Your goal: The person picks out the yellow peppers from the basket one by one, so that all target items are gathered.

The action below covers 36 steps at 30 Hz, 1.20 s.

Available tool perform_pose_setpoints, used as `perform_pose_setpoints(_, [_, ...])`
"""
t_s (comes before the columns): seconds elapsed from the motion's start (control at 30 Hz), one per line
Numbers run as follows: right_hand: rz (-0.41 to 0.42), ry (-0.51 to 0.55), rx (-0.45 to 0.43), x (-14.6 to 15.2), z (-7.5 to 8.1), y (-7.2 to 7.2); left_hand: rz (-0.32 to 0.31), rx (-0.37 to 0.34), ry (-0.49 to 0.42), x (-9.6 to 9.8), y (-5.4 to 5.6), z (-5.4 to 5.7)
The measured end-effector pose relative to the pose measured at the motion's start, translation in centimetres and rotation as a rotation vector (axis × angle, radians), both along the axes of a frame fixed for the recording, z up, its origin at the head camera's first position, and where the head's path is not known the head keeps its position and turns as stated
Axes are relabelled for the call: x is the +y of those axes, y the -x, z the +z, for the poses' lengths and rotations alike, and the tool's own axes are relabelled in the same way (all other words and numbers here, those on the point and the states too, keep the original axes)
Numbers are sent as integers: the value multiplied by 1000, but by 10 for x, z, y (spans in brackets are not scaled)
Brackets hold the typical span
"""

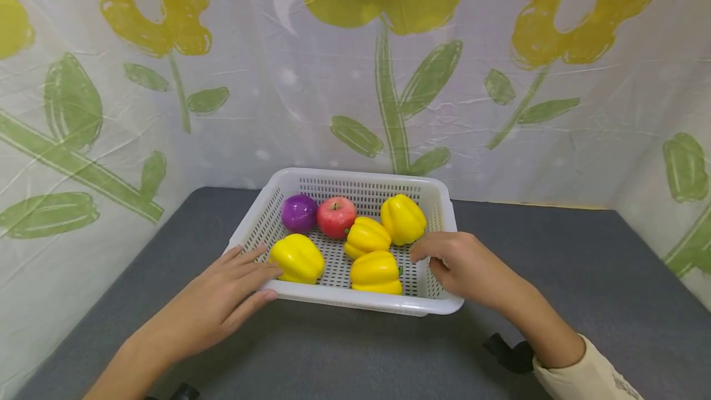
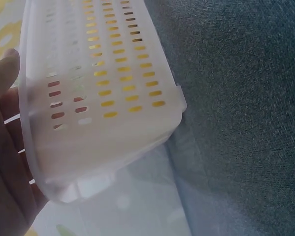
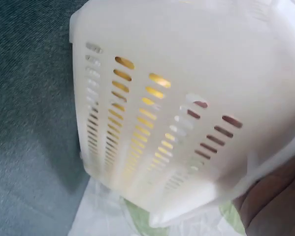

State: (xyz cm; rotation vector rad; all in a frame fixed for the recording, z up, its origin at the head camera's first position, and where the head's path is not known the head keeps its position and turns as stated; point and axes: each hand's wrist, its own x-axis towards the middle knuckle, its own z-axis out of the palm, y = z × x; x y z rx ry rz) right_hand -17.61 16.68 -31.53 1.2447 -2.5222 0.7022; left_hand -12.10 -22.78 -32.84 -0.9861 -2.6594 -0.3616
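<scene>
A white basket [image 1: 339, 297] is placed by the far edge of the worktop [image 1: 355, 350], nearer its far left corner than its far right one, probably so that both long arms of reach are kept short and even. Inside it are held four yellow peppers, a red apple [image 1: 336, 216] and a purple ball-like thing [image 1: 299, 213]; round shapes like these are presumably kept from rolling by the walls. The apple and the purple thing are seen side by side along the far wall. Three peppers are bunched toward the right: a far pepper [image 1: 403, 220], a middle pepper [image 1: 368, 237] and a near pepper [image 1: 376, 271]. A left pepper [image 1: 298, 259] is set apart from these.

The left hand [image 1: 230, 289] is laid over the basket's near left corner, fingers nearly straight and unclenched, its fingertips beside the left pepper; the basket may be steadied this way. The right hand [image 1: 466, 264] is reached over the right rim, fingers loosely bent with nothing seen grasped, the fingertips being brought within the walls perhaps for easy access.
</scene>
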Motion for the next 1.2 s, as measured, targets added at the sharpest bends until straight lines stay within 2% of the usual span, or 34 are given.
perform_pose_setpoints(0.3, [-19,-160,-161,-18,2,6,20,0,23,2,2,-5])
perform_pose_setpoints(0.57, [-80,-362,-156,-30,0,11,25,35,27,3,2,-8])
perform_pose_setpoints(0.73, [-102,-433,-186,-36,0,14,30,41,37,4,3,-8])
perform_pose_setpoints(1.0, [-112,-448,-320,-42,2,18,2,97,20,4,3,-10])
perform_pose_setpoints(1.2, [-90,-414,-351,-41,2,19,2,106,18,5,4,-10])
